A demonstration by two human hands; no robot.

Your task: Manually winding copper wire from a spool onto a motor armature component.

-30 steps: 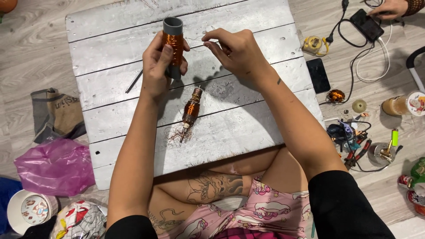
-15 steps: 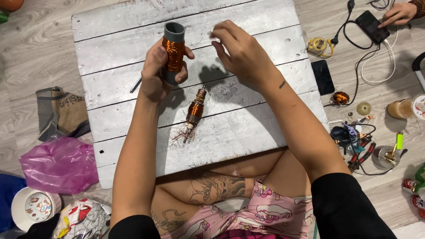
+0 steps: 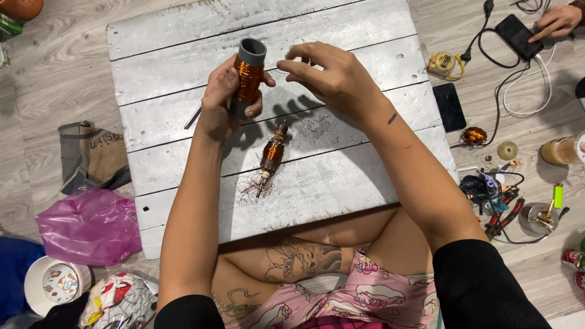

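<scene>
Above the far half of the white plank board (image 3: 341,183): grey tube spool (image 3: 248,76), wound with copper wire, held upright and clear of the board. Left hand (image 3: 222,103) clamped round its lower end, thumb on the windings. Right hand (image 3: 332,76) just right of the spool's top, fingertips (image 3: 291,65) pinched together, apparently on a fine strand running to the spool; the strand itself is too thin to make out with certainty.

Step in hand, by judgement: winding or drawing off wire, turn by turn. The next move calls for steady tension on the strand and a firm hold on the spool, so the turns lie side by side without slack.

On the board, just below the spool: motor armature (image 3: 272,155), copper-wound, lying tilted, loose wire tangled at its near end. Left of the spool: thin dark rod (image 3: 192,117) on the board.

Off the board, well right of the spool: pliers and small tools (image 3: 503,210), a tape measure (image 3: 445,64), another person's hand (image 3: 556,23) on a phone. Well left: pink plastic bag (image 3: 88,225).
</scene>
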